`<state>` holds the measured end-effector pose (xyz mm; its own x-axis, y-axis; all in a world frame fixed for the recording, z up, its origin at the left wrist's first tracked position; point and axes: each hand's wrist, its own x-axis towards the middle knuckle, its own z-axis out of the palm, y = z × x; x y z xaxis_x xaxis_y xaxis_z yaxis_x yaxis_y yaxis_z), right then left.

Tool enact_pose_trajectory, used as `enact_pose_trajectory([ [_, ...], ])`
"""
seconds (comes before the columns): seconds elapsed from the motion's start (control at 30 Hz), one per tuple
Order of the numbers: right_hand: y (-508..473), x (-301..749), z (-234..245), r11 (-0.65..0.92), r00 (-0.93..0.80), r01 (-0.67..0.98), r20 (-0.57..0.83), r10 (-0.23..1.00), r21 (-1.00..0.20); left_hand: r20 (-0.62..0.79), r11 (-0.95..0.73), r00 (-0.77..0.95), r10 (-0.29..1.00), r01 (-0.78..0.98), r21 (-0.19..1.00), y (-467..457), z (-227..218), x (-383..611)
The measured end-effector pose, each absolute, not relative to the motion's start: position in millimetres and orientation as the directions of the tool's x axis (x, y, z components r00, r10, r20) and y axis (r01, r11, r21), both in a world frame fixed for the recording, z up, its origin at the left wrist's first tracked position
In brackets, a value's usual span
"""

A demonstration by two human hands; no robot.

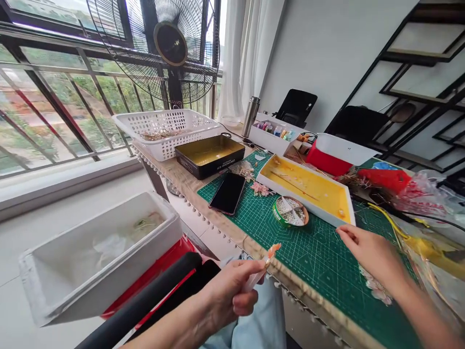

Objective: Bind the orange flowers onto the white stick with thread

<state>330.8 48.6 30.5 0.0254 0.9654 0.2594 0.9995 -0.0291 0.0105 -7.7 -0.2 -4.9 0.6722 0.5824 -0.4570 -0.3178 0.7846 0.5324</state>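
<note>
My left hand [232, 291] is closed in a pinch on a small orange and pink flower piece [271, 252], held just off the near edge of the table. My right hand [370, 252] hovers over the green cutting mat [308, 247], fingers drawn together toward the left; whether anything is between them is hidden. It is nearest the white tray with a yellow bottom [308, 186] and the small round tin of beads [290, 211]. Pale petals [376, 286] lie on the mat under my right wrist.
A black phone [228, 193] lies on the mat's left end. Behind it are a black tray [209, 155], a white perforated basket [163, 128], a steel flask [250, 116], a red box [327, 162] and craft clutter. A white foam box [98, 252] sits beside the table. A fan [156, 48] stands by the window.
</note>
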Motion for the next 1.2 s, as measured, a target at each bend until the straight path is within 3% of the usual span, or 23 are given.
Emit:
enact_pose_trajectory([
  [0.13,48,311,15,-0.046,0.050,0.999,0.285,0.957,-0.022,-0.429,0.780,0.695,0.577,-0.315,0.540,5,-3,3],
  [0.2,37,292,18,-0.019,0.076,0.977,0.261,0.962,-0.214,-0.445,0.778,0.678,0.585,-0.314,0.544,7,-3,8],
  [0.27,22,268,21,0.037,0.014,0.842,0.090,0.996,-0.539,-0.460,0.772,0.662,0.592,-0.300,0.561,7,-4,13],
  [0.3,15,256,21,0.036,-0.045,0.764,0.003,0.999,-0.645,-0.458,0.764,0.659,0.597,-0.292,0.575,7,-4,16],
  [0.37,3,236,22,-0.011,-0.124,0.642,-0.118,0.985,-0.767,-0.434,0.735,0.655,0.618,-0.286,0.615,6,-6,21],
  [0.47,-3,221,21,-0.052,-0.161,0.557,-0.169,0.972,-0.829,-0.372,0.661,0.636,0.676,-0.300,0.688,5,-8,27],
  [0.57,-3,220,23,0.054,-0.190,0.591,-0.074,0.979,-0.805,-0.329,0.614,0.628,0.706,-0.309,0.726,3,-10,30],
  [0.67,-4,224,23,0.261,-0.224,0.674,0.146,0.964,-0.691,-0.306,0.584,0.623,0.720,-0.306,0.752,1,-9,31],
  [0.8,-7,225,14,0.470,-0.290,0.789,0.436,0.852,-0.394,-0.339,0.563,0.599,0.725,-0.232,0.794,0,-4,33],
  [0.87,-9,225,10,0.504,-0.330,0.832,0.524,0.785,-0.232,-0.356,0.562,0.593,0.722,-0.203,0.802,0,-1,33],
  [0.93,-10,224,7,0.513,-0.355,0.846,0.565,0.745,-0.145,-0.366,0.556,0.585,0.724,-0.181,0.811,0,0,33],
  [1.2,-9,223,3,0.508,-0.337,0.842,0.555,0.760,-0.185,-0.351,0.503,0.552,0.757,-0.149,0.851,-5,-5,35],
])
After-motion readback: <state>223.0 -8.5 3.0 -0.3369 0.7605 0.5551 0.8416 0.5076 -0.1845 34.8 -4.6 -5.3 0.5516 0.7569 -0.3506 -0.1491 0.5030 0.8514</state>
